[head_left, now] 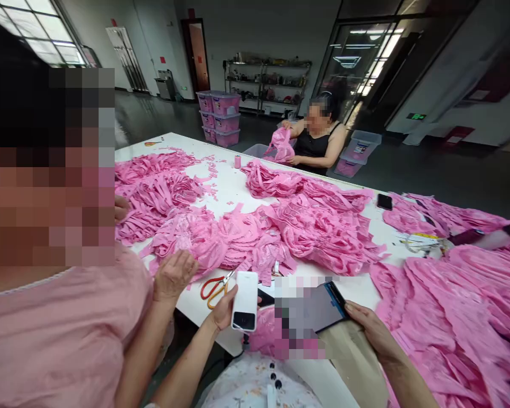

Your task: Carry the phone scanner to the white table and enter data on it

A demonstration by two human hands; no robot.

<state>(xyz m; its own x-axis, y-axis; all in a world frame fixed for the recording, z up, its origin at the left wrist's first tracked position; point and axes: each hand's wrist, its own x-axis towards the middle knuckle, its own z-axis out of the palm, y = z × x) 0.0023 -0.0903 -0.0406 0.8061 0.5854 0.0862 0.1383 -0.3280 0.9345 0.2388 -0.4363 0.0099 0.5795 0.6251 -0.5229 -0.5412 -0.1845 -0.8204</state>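
Observation:
My left hand (pixel 223 310) is closed around a white handheld device (pixel 245 294) with a dark panel at its lower end; its exact kind is unclear. With my right hand (pixel 364 318) I grip the edge of a dark-framed tablet (pixel 329 309), held tilted; part of it is blurred out. Red-and-orange-handled scissors (pixel 215 289) lie on the table just left of the white device. Below and between my hands is some pink fabric (pixel 263 331). Stacked pink bras (pixel 246 238) spread over the table in front of me.
A white table (pixel 233 192) carries several pink heaps, including a large fabric pile (pixel 442 306) at my right. A black phone (pixel 384 202) and a pink thread spool (pixel 237 161) lie farther off. A co-worker's hand (pixel 174 276) is close on my left; another person (pixel 318 141) sits opposite.

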